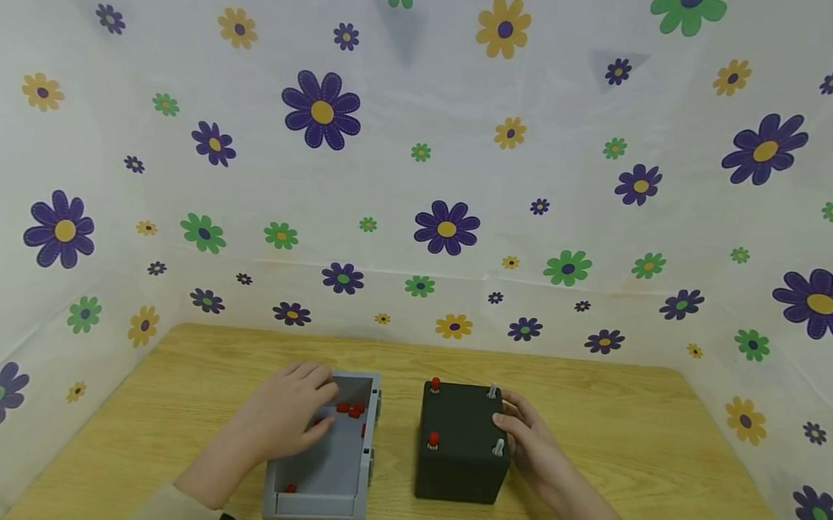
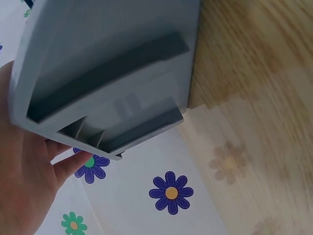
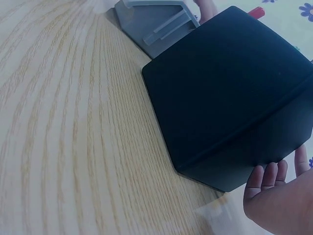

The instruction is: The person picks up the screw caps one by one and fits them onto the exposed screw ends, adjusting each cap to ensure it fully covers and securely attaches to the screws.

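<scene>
My left hand [image 1: 293,411] reaches over a grey plastic box [image 1: 315,507], its thumb and fingers spread apart above the open compartment. Several small red pieces [image 1: 350,409] lie inside, mostly toward the far end, with one more red piece [image 1: 291,488] at the near end. Beside it stands a black box [image 1: 465,422]. Red-capped toggle switches [image 1: 433,440] line the left of its top, bare metal ones [image 1: 498,448] the right. My right hand [image 1: 537,450] touches the black box's right side, thumb at the top edge and fingers along the side [image 3: 268,176].
Both boxes stand on a light wooden table [image 1: 593,414]. Latches [image 1: 372,468] stick out from the grey box's right wall. A white cloth with printed flowers [image 1: 447,230] hangs behind the table and along both sides.
</scene>
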{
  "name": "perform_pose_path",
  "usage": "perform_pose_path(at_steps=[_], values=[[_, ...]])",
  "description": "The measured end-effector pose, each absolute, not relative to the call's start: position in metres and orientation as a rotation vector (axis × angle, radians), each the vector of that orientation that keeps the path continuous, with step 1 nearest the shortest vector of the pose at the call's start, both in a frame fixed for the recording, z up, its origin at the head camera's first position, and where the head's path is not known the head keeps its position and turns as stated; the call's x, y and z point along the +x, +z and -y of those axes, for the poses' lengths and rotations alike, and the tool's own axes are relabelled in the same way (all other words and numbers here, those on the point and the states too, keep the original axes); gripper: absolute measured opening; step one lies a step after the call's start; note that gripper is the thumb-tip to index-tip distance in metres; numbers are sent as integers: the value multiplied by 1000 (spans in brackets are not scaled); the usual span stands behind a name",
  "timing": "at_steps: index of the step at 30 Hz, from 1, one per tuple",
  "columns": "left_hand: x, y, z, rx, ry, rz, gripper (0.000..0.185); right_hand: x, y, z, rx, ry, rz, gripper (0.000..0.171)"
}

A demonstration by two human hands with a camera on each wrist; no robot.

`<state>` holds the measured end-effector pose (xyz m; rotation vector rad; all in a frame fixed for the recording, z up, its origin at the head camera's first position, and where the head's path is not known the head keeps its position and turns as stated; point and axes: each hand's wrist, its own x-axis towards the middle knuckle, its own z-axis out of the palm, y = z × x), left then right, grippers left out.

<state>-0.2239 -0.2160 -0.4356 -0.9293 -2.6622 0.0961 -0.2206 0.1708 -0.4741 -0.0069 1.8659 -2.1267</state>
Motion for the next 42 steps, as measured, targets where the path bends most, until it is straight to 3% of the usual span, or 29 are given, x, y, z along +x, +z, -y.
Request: perform_pose_path(at_steps=[24,42], values=[[-228,-440,213,-903,222,2727,30,-222,-473,-170,28,-2122,-1859,53],[-226,-441,206,-877,344,2777,35,-220,-471,-170,5,-2115,-1882,59]])
